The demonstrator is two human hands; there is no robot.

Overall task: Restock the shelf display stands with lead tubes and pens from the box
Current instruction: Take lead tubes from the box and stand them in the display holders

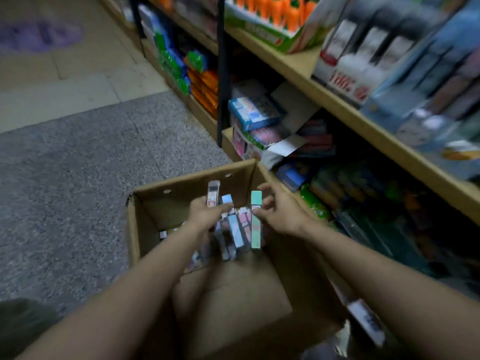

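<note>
An open cardboard box (pixel 189 183) stands on the floor beside the shelves. Over it, my left hand (pixel 205 214) grips a bundle of slim lead tubes: a clear one with a red label (pixel 213 194), a blue one (pixel 235 229) and pinkish ones (pixel 244 219). My right hand (pixel 279 211) pinches a mint-green lead tube (pixel 256 224) held upright next to the bundle. More small tubes (pixel 163 233) lie on the box's bottom. On the shelf at upper right stands a display stand of lead tubes with red lettering (pixel 363 55).
Wooden shelves (pixel 337 100) run along the right, packed with stationery: an orange-and-green display box (pixel 272 19), blue boxes (pixel 253 113), coloured packs lower down. Grey speckled floor (pixel 78 178) lies to the left. The box's near flap (pixel 233 294) is folded inward.
</note>
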